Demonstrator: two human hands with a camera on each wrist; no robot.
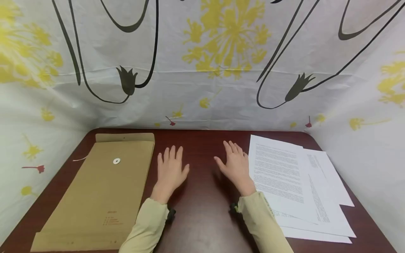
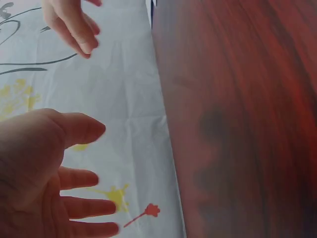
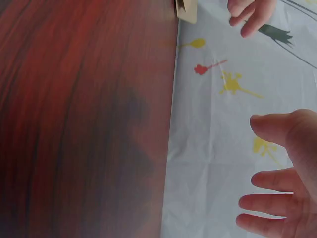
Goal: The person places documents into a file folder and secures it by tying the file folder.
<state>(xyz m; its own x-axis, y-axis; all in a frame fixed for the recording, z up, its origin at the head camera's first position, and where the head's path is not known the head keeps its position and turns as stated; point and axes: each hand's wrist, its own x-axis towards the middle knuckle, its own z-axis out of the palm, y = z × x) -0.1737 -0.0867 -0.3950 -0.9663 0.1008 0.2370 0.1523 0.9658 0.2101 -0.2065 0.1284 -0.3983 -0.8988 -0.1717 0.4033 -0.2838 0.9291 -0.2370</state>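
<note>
My left hand (image 1: 171, 170) hovers over the dark red table with its fingers spread, just right of a brown paper document envelope (image 1: 107, 182). The envelope lies flat, its top flap folded out, with a white round button and a string. My right hand (image 1: 235, 167) is held over the table too, fingers extended and thumb apart, beside the left edge of a stack of printed sheets (image 1: 278, 168). Neither hand holds anything. In the left wrist view the left hand (image 2: 34, 168) shows a loose thumb and fingers; the right wrist view shows the right hand (image 3: 292, 173) likewise.
The table (image 1: 202, 218) has a glossy wood-grain top. White cloth (image 1: 209, 95) with yellow, red and grey flower prints hangs behind it and along both sides. Several sheets fan out toward the right table edge. An envelope corner (image 3: 187, 11) appears in the right wrist view.
</note>
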